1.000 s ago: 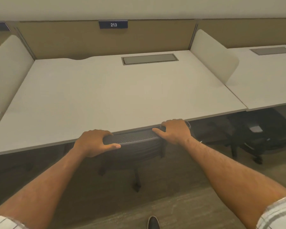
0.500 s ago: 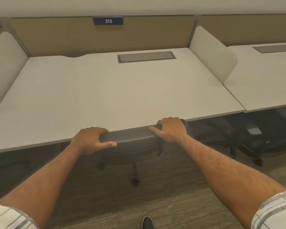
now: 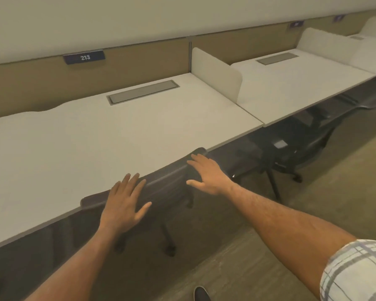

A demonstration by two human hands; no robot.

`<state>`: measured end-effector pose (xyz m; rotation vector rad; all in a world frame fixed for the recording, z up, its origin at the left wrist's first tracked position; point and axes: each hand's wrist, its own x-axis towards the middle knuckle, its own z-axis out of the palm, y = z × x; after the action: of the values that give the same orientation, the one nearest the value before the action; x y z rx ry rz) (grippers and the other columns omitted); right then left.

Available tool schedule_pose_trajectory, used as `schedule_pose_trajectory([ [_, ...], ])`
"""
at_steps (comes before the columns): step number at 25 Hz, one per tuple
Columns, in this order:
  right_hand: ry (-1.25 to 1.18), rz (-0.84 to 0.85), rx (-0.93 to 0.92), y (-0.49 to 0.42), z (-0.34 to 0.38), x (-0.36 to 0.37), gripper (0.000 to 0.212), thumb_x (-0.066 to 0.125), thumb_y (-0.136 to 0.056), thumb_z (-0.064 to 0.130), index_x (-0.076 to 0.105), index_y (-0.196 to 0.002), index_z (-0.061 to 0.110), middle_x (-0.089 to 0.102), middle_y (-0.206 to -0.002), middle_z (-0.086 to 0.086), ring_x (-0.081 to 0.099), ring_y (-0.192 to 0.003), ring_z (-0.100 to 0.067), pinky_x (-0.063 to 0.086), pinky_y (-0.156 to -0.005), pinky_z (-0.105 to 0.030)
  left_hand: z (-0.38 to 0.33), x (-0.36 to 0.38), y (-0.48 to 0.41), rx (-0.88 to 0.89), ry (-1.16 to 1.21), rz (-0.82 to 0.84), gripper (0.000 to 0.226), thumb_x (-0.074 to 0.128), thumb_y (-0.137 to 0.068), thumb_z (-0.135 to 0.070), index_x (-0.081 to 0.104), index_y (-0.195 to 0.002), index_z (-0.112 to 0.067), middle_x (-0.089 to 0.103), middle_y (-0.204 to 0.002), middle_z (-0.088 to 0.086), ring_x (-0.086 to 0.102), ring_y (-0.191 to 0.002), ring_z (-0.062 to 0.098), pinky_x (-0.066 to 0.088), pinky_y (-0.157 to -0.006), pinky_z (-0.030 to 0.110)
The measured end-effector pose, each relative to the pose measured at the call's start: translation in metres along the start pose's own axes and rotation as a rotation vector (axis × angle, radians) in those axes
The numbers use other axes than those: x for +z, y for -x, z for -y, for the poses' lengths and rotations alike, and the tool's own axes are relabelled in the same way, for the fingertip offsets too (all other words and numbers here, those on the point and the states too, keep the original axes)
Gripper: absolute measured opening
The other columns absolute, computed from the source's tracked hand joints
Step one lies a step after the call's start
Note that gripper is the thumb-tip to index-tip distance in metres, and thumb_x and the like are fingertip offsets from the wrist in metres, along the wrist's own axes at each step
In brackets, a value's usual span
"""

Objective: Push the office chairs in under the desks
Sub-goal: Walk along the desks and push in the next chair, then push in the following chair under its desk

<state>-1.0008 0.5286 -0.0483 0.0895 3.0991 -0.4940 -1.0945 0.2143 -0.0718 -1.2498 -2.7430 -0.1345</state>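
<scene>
A dark mesh-backed office chair (image 3: pixel 167 187) stands tucked against the front edge of the white desk (image 3: pixel 109 137) marked 213, its top rail level with the desk edge and its seat hidden beneath. My left hand (image 3: pixel 124 205) is open, fingers spread, over the left part of the backrest. Over the right end of the rail, my right hand (image 3: pixel 206 174) is open too. Neither hand grips the chair. A second dark office chair (image 3: pixel 300 135) sits partly under the neighbouring desk (image 3: pixel 291 85) on the right.
A white divider panel (image 3: pixel 215 72) separates the two desks. Tan partition panels run along the back, with a label 213 (image 3: pixel 84 57). More desks continue to the far right. Carpeted floor (image 3: pixel 313 192) lies on my side, and my shoe (image 3: pixel 201 294) shows at the bottom.
Both hands have let go of the chair's top rail and opened. The view has swung to the right, bringing the neighbouring desk and its chair into sight.
</scene>
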Motion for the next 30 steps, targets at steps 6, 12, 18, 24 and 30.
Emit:
schedule_pose_trajectory([
  [6,-0.014,-0.008,0.269,0.126,-0.037,0.016,0.079,0.056,-0.095,0.062,0.028,-0.158,0.024,0.022,-0.168,-0.003,0.016,-0.154,-0.024,0.014,-0.123,-0.048,-0.105,0.035,-0.019,0.264,0.063,0.102,0.090,0.036,-0.090,-0.078,0.030,-0.160,-0.021,0.008,-0.170,0.002,0.000,-0.159,0.023,0.001,-0.128,0.049],
  [12,-0.037,0.020,0.592,0.281,-0.101,0.030,0.083,0.058,-0.093,0.063,0.028,-0.159,0.024,0.022,-0.167,-0.004,0.017,-0.154,-0.023,0.014,-0.123,-0.044,-0.222,0.063,-0.024,0.406,0.047,0.353,0.110,0.005,-0.075,-0.092,0.010,-0.164,-0.028,-0.003,-0.172,-0.002,-0.015,-0.156,0.017,-0.010,-0.126,0.047],
  [18,-0.152,0.111,0.759,0.414,-0.185,0.037,0.085,0.055,-0.094,0.064,0.022,-0.161,0.023,0.015,-0.169,-0.005,0.011,-0.155,-0.025,0.013,-0.124,-0.046,-0.365,0.081,-0.052,0.548,0.070,0.425,0.114,0.004,-0.073,-0.094,0.015,-0.163,-0.026,0.005,-0.172,0.003,-0.005,-0.159,0.021,-0.006,-0.126,0.049],
  [24,-0.183,0.113,0.837,0.517,-0.303,0.020,0.085,0.055,-0.094,0.065,0.024,-0.160,0.022,0.020,-0.168,-0.006,0.014,-0.154,-0.025,0.013,-0.123,-0.046,-0.518,0.116,-0.088,0.589,0.055,0.453,0.124,-0.011,-0.066,-0.096,0.019,-0.163,-0.025,0.012,-0.172,0.003,0.000,-0.159,0.022,-0.001,-0.127,0.050],
  [30,-0.184,0.109,0.854,0.562,-0.395,-0.020,0.085,0.054,-0.094,0.067,0.027,-0.159,0.020,0.024,-0.165,-0.007,0.017,-0.153,-0.027,0.014,-0.122,-0.049,-0.618,0.113,-0.150,0.611,0.045,0.425,0.127,-0.014,-0.063,-0.097,0.021,-0.162,-0.025,0.014,-0.172,0.003,0.004,-0.159,0.025,0.002,-0.126,0.054],
])
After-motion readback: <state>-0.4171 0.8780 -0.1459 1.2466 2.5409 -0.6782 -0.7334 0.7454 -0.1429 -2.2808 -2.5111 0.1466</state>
